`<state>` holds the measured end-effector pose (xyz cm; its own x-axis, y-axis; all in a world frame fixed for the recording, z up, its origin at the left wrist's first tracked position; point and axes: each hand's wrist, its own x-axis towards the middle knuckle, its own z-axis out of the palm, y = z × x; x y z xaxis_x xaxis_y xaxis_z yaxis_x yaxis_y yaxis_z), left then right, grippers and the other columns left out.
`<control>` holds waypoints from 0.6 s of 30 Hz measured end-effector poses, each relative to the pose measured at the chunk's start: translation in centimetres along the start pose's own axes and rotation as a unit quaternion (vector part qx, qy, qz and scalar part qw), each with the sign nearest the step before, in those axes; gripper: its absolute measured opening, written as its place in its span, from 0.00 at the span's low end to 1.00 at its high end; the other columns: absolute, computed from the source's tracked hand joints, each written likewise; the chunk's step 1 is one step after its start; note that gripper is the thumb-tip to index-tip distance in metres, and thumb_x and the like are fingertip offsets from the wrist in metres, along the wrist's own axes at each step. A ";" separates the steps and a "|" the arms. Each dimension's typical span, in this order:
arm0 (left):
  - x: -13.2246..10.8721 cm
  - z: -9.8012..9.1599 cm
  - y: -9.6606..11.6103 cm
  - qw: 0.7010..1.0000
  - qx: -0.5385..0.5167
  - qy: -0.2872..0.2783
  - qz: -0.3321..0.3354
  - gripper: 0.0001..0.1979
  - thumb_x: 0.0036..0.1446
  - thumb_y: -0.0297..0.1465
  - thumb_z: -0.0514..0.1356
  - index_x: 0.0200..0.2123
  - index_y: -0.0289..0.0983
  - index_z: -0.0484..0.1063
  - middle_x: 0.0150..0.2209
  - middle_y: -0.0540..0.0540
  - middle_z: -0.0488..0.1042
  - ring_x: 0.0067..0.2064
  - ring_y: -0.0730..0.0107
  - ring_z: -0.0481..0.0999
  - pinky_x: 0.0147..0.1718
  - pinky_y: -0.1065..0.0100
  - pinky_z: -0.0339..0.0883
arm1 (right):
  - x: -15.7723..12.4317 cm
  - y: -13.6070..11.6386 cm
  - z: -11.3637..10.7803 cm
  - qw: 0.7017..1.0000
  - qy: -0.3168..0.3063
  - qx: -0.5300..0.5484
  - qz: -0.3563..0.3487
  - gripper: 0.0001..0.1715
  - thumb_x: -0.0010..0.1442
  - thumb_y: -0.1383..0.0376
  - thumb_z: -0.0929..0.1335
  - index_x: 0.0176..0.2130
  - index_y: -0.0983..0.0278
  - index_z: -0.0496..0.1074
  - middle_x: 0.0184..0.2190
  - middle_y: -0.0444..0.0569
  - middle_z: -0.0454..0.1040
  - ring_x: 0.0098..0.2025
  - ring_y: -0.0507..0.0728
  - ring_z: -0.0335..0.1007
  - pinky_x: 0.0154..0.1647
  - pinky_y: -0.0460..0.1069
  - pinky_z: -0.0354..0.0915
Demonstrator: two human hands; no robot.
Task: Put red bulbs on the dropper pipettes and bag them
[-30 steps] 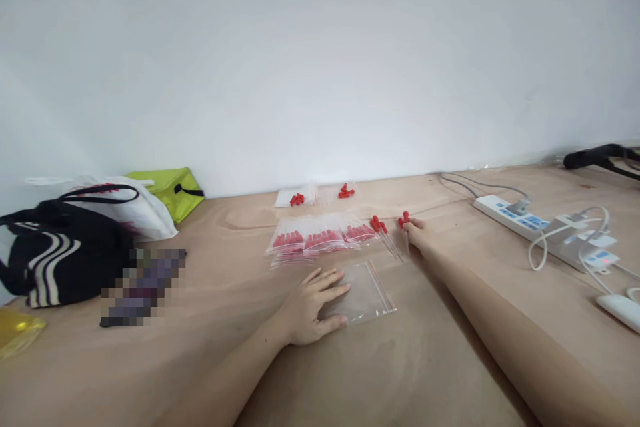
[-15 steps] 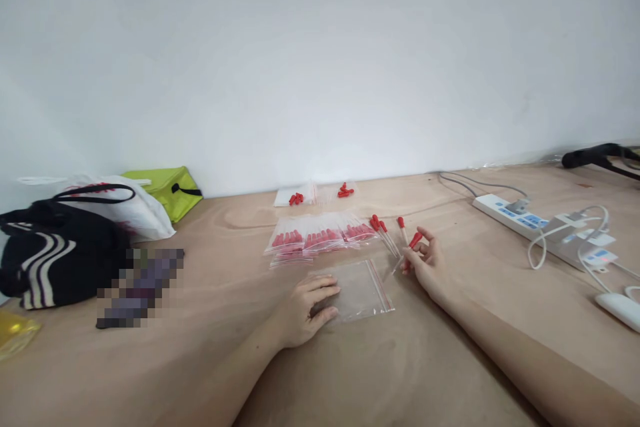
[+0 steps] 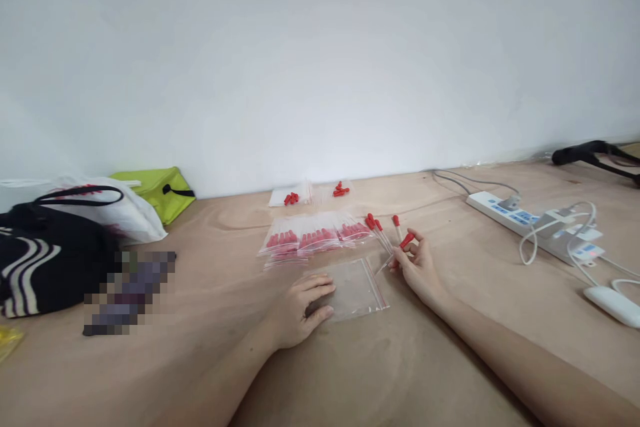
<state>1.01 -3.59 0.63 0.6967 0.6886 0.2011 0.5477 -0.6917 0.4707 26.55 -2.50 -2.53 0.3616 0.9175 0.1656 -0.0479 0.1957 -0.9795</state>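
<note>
My left hand (image 3: 303, 307) lies open, its outstretched fingers and thumb resting on the left end of a clear zip bag (image 3: 350, 287). The bag lies flat, with its red-striped zip end to the right. My right hand (image 3: 415, 267) is closed on a dropper (image 3: 407, 239) with a red rubber bulb and a thin clear stem. The dropper slants down to the left, its tip close to the bag's zip end; whether it touches cannot be made out. Several loose droppers (image 3: 381, 232) with red bulbs lie just behind my right hand, partly hidden by its fingers.
Filled zip bags (image 3: 315, 230) with red bulbs lie in overlapping rows behind the clear bag. Further back are small red bulbs (image 3: 291, 199) on bags. A power strip (image 3: 520, 217) with cables stands right. A black bag (image 3: 55, 260) and a green bag (image 3: 160, 190) sit left.
The whole view has shifted slightly to the right. My right hand has brought the dropper a little left, nearer the bag's zip end. My left hand stays on the bag.
</note>
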 end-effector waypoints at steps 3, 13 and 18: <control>0.0 0.0 0.0 1.000 0.001 -0.002 -0.003 0.16 0.55 0.34 0.55 0.47 0.39 0.68 0.50 0.43 0.68 0.53 0.61 0.65 0.52 0.56 0.58 | -0.2 -0.1 0.2 1.000 -0.007 0.014 0.008 0.33 0.47 0.54 0.68 0.47 0.58 0.49 0.23 0.35 0.62 0.18 0.49 0.64 0.18 0.46 0.65; -0.1 0.1 0.1 1.000 0.006 -0.002 -0.026 0.21 0.55 0.36 0.55 0.52 0.39 0.63 0.52 0.45 0.67 0.54 0.62 0.63 0.53 0.56 0.57 | -1.8 -1.4 0.9 0.975 -0.163 0.100 0.112 0.24 0.48 0.51 0.67 0.37 0.59 0.53 0.27 0.39 0.69 0.16 0.46 0.63 0.16 0.43 0.61; 0.0 0.3 -0.2 1.000 0.004 -0.008 -0.026 0.22 0.55 0.36 0.54 0.53 0.40 0.61 0.53 0.45 0.66 0.55 0.62 0.62 0.54 0.56 0.56 | -1.5 -1.8 -0.1 0.934 -0.326 0.042 0.141 0.20 0.47 0.55 0.69 0.31 0.62 0.56 0.22 0.36 0.68 0.12 0.44 0.58 0.09 0.40 0.50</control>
<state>1.03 -3.55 0.26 0.6740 0.7205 0.1629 0.5872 -0.6564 0.4736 26.22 -4.26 -1.08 -0.3192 0.9470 -0.0368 -0.1383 -0.0849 -0.9867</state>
